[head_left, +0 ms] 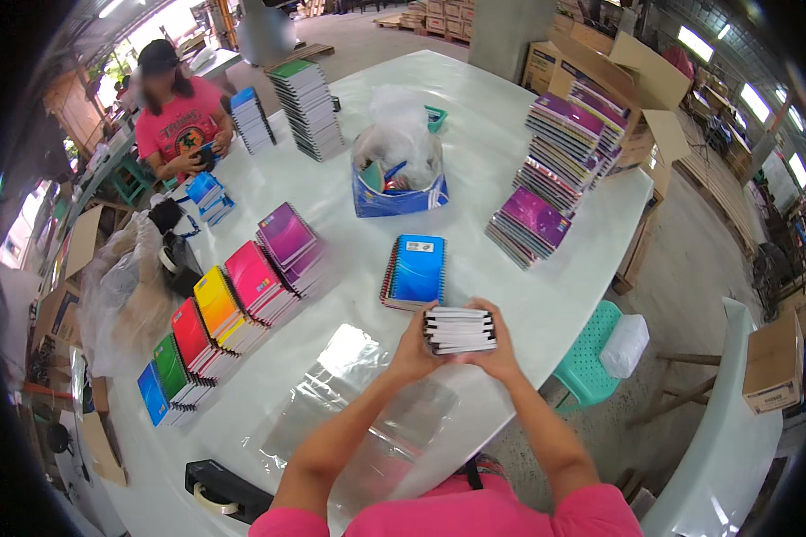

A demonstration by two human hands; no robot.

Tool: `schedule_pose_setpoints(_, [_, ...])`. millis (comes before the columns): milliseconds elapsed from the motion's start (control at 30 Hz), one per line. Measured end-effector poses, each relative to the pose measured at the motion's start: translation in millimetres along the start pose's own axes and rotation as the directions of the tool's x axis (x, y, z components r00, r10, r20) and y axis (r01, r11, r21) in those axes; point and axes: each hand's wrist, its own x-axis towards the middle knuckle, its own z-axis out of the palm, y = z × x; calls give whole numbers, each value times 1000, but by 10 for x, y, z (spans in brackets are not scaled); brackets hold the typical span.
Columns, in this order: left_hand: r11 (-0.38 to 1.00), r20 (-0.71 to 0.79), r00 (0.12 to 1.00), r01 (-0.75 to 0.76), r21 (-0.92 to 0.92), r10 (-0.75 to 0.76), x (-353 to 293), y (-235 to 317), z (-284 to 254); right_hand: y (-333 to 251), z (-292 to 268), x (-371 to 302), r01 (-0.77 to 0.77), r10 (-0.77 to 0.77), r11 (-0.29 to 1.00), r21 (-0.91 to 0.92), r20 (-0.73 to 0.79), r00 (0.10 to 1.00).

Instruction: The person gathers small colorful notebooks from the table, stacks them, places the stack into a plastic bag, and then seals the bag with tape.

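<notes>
A person's left hand (pixel 415 349) and right hand (pixel 499 345) clasp a small stack (pixel 459 329) of notebooks from either side, edges facing up, above the near side of a pale bench (pixel 484 116). Just beyond lies a pile of blue notebooks (pixel 423 270). Clear plastic (pixel 309 416) lies to the left, nearer the body. Farther left, a row of spiral notebooks (pixel 215 309) runs from blue through green, red, yellow and pink to purple. Purple notebooks (pixel 535 217) are piled at the right. Past the blue pile sits a blue box (pixel 401 202); a co-worker (pixel 184 125) in pink is at the far left.
</notes>
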Motion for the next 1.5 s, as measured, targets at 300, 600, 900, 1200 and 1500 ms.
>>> schedule_pose_setpoints(300, [996, -19, 1000, 12, -93, -14, -3, -219, 173, -81, 55, 67, 263, -275, 960, -100, -124, 953])
schedule_pose_setpoints(600, [996, 205, 978, 7, 91, -25, 182, 63, -233, -166, -82, 234, 62, -62, 998, -5, -229, 972])
schedule_pose_setpoints(900, [931, -99, 926, 360, -62, -365, 1245, 283, -1195, 6, 66, 1007, -483, 540, 823, 298, -148, 829])
schedule_pose_setpoints(1200, [560, -335, 842, 49, 827, 422, -142, 598, -2319, 445, -386, 1087, -186, -9, 946, -266, -595, 804])
schedule_pose_setpoints(1500, [-120, -704, 707, 706, 697, 72, -3522, 368, -4041, -545, 2001, 758, 63, -64, 998, -29, -39, 997])
